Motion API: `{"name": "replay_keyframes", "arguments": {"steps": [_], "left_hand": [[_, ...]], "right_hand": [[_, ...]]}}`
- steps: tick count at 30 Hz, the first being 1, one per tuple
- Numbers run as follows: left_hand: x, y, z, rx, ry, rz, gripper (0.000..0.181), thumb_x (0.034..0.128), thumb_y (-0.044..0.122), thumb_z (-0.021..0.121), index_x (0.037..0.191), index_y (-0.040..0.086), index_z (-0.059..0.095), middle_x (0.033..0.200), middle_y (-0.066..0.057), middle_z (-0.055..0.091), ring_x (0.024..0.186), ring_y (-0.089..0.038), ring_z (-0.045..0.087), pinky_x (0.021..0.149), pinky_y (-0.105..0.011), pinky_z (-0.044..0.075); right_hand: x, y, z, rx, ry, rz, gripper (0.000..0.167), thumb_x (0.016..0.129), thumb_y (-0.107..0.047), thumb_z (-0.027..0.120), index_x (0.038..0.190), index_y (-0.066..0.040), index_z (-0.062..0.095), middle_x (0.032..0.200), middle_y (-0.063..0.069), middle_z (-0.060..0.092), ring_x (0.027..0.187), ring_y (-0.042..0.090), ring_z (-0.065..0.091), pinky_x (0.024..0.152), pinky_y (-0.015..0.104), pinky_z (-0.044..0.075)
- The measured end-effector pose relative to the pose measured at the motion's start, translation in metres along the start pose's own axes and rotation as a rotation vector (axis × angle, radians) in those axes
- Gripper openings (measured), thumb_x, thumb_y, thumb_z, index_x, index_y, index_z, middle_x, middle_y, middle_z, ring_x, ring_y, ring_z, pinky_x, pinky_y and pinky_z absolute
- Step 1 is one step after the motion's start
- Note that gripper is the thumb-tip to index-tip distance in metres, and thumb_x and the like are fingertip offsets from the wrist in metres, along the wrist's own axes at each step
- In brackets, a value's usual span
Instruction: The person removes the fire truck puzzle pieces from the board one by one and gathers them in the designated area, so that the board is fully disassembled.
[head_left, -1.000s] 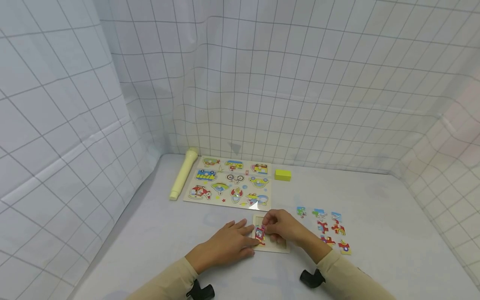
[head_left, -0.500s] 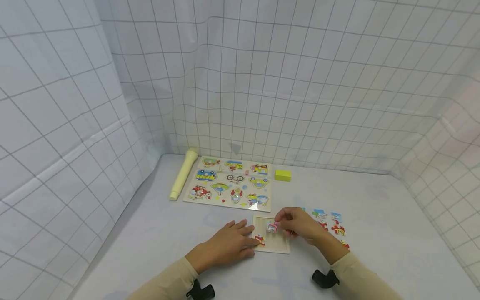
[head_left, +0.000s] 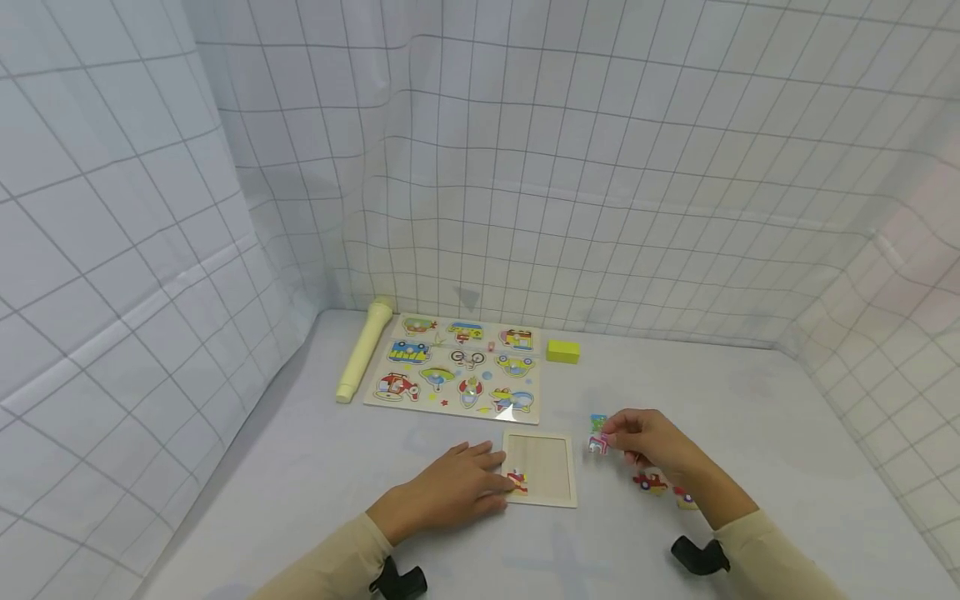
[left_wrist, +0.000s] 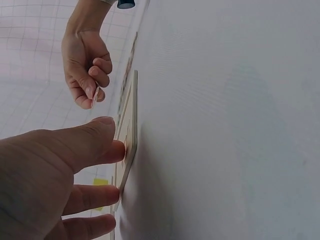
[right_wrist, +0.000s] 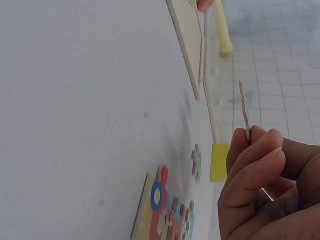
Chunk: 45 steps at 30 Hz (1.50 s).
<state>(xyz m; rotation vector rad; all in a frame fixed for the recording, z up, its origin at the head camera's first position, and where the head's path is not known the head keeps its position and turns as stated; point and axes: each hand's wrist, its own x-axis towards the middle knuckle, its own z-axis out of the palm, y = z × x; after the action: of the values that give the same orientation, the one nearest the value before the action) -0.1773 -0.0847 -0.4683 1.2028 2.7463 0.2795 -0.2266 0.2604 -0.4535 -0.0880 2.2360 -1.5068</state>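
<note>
My right hand [head_left: 663, 448] pinches a small pink-and-white jigsaw puzzle piece [head_left: 598, 445] above the table, right of a shallow wooden puzzle frame [head_left: 573, 471]. In the right wrist view that puzzle piece [right_wrist: 244, 107] is seen edge-on between thumb and fingers. My left hand [head_left: 459, 487] lies at the frame's left side with fingers extended. Its fingertip touches a red-and-yellow puzzle piece [head_left: 517, 481] in the lower left corner of the frame. The left wrist view shows fingers of the left hand [left_wrist: 55, 160] against the frame's edge [left_wrist: 135, 107].
Several loose puzzle pieces [head_left: 649, 483] lie under and beside the right hand, with a green piece [head_left: 598, 422] behind the held one. Farther back are a vehicle puzzle board [head_left: 450, 398], a yellow block [head_left: 563, 351] and a pale yellow stick [head_left: 363, 353]. Gridded white curtains [head_left: 525, 167] surround the table.
My right hand has lifted the pink-and-white puzzle piece out of the frame and carried it right, past the frame's edge. The left hand has stayed in place.
</note>
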Motion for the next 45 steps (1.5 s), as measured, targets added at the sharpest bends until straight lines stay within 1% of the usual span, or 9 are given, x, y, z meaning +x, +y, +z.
{"name": "replay_keyframes", "arguments": {"steps": [6, 16, 26, 29, 32, 34, 38, 42, 45], "left_hand": [[0.001, -0.002, 0.000, -0.030, 0.016, 0.007, 0.035, 0.1012, 0.039, 0.062, 0.133, 0.028, 0.069, 0.146, -0.004, 0.060, 0.141, -0.033, 0.049, 0.113, -0.054, 0.040], [0.008, -0.004, -0.002, -0.070, 0.029, -0.037, 0.036, 0.1007, 0.039, 0.063, 0.133, 0.025, 0.069, 0.144, -0.004, 0.061, 0.142, -0.031, 0.048, 0.117, -0.048, 0.037], [0.016, -0.008, 0.000, -0.033, 0.056, -0.117, 0.042, 0.1000, 0.041, 0.063, 0.137, 0.022, 0.066, 0.148, -0.006, 0.057, 0.143, -0.036, 0.045, 0.115, -0.054, 0.038], [0.018, -0.007, 0.001, -0.014, 0.049, -0.120, 0.044, 0.0993, 0.042, 0.064, 0.139, 0.022, 0.064, 0.149, -0.006, 0.056, 0.144, -0.036, 0.044, 0.115, -0.054, 0.038], [0.019, -0.005, 0.001, -0.006, 0.034, -0.130, 0.049, 0.0985, 0.044, 0.064, 0.142, 0.022, 0.061, 0.153, -0.006, 0.053, 0.146, -0.036, 0.041, 0.116, -0.055, 0.036], [0.020, -0.005, 0.001, -0.002, 0.020, -0.137, 0.053, 0.0981, 0.047, 0.064, 0.144, 0.022, 0.059, 0.155, -0.006, 0.050, 0.148, -0.035, 0.039, 0.117, -0.055, 0.035], [0.022, -0.005, 0.001, 0.003, 0.004, -0.135, 0.061, 0.0969, 0.053, 0.063, 0.149, 0.022, 0.054, 0.159, -0.006, 0.044, 0.151, -0.036, 0.033, 0.118, -0.056, 0.033], [0.025, -0.005, 0.001, 0.004, -0.001, -0.131, 0.066, 0.0952, 0.057, 0.063, 0.151, 0.025, 0.051, 0.161, -0.006, 0.042, 0.152, -0.036, 0.030, 0.118, -0.058, 0.031], [0.027, -0.005, 0.001, 0.006, -0.018, -0.142, 0.066, 0.0940, 0.059, 0.064, 0.151, 0.029, 0.051, 0.161, -0.005, 0.041, 0.152, -0.037, 0.029, 0.118, -0.059, 0.030]], "right_hand": [[-0.003, 0.011, -0.014, 0.009, 0.028, 0.024, 0.025, 0.100, -0.009, 0.060, 0.121, 0.004, 0.060, 0.091, 0.010, 0.062, 0.063, 0.013, 0.050, 0.052, 0.022, 0.042], [0.004, 0.020, -0.011, -0.037, 0.048, 0.058, 0.016, 0.098, -0.005, 0.060, 0.112, 0.002, 0.066, 0.084, 0.009, 0.059, 0.059, 0.013, 0.047, 0.049, 0.020, 0.036], [0.005, 0.017, 0.000, -0.270, 0.166, 0.033, 0.006, 0.097, -0.009, 0.065, 0.100, -0.006, 0.070, 0.069, 0.006, 0.055, 0.055, 0.015, 0.046, 0.049, 0.024, 0.039], [0.005, 0.015, 0.003, -0.356, 0.210, 0.026, 0.004, 0.096, -0.010, 0.068, 0.098, -0.008, 0.070, 0.070, 0.005, 0.056, 0.054, 0.015, 0.047, 0.049, 0.025, 0.040], [0.006, 0.012, 0.007, -0.382, 0.241, 0.015, 0.006, 0.094, -0.013, 0.072, 0.096, -0.009, 0.069, 0.075, 0.004, 0.059, 0.056, 0.016, 0.049, 0.050, 0.026, 0.043], [0.006, 0.008, 0.011, -0.358, 0.233, -0.009, 0.007, 0.093, -0.013, 0.073, 0.097, -0.008, 0.069, 0.080, 0.004, 0.061, 0.059, 0.016, 0.051, 0.051, 0.027, 0.044], [0.006, -0.005, 0.023, -0.286, 0.162, -0.064, 0.011, 0.093, -0.013, 0.073, 0.101, -0.006, 0.071, 0.085, 0.005, 0.062, 0.062, 0.017, 0.053, 0.049, 0.026, 0.043], [0.008, -0.018, 0.048, -0.273, 0.052, -0.095, 0.013, 0.093, -0.015, 0.072, 0.104, -0.007, 0.072, 0.087, 0.004, 0.061, 0.059, 0.016, 0.052, 0.047, 0.025, 0.038], [0.011, -0.023, 0.071, -0.293, -0.047, -0.128, 0.012, 0.094, -0.016, 0.072, 0.104, -0.009, 0.073, 0.089, 0.002, 0.062, 0.062, 0.015, 0.054, 0.050, 0.026, 0.041]]}}
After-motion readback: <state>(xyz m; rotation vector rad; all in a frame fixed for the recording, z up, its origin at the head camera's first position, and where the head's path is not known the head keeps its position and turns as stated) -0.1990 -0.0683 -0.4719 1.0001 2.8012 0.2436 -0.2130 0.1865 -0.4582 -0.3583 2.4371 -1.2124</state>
